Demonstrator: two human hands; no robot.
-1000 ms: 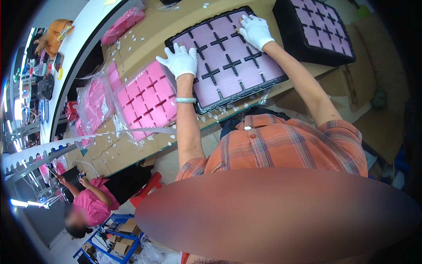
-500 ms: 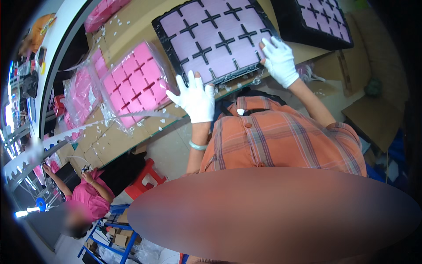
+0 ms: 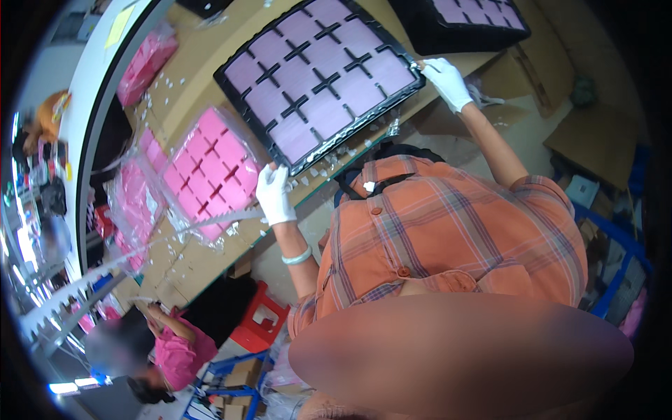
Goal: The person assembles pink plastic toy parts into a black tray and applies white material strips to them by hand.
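A black tray point(image 3: 353, 130) packed with lilac foam blocks point(image 3: 306, 91) lies on the cardboard-covered bench in front of me, its dark crosses showing between the blocks. My left hand point(image 3: 275, 196), in a white glove with bare fingertips, is closed at the tray's near left corner. At the right corner, my right hand point(image 3: 446, 84), gloved the same way, pinches the rim. The undersides of both grips are hidden. Left of the tray, a plastic-wrapped pink foam block set point(image 3: 213, 164) with cross-shaped slots lies near my left hand.
Another black tray point(image 3: 448, 38) with lilac blocks stands at the far right. Pink pieces in clear bags point(image 3: 134, 199) lie on the left. White scraps litter the bench point(image 3: 185, 269). A red stool point(image 3: 261, 322) and a person in pink point(image 3: 183, 353) are at lower left.
My left hand has gone from spread fingers over the tray's near edge to a closed grip at its corner. My right hand now pinches the rim. The tray sits further left in view.
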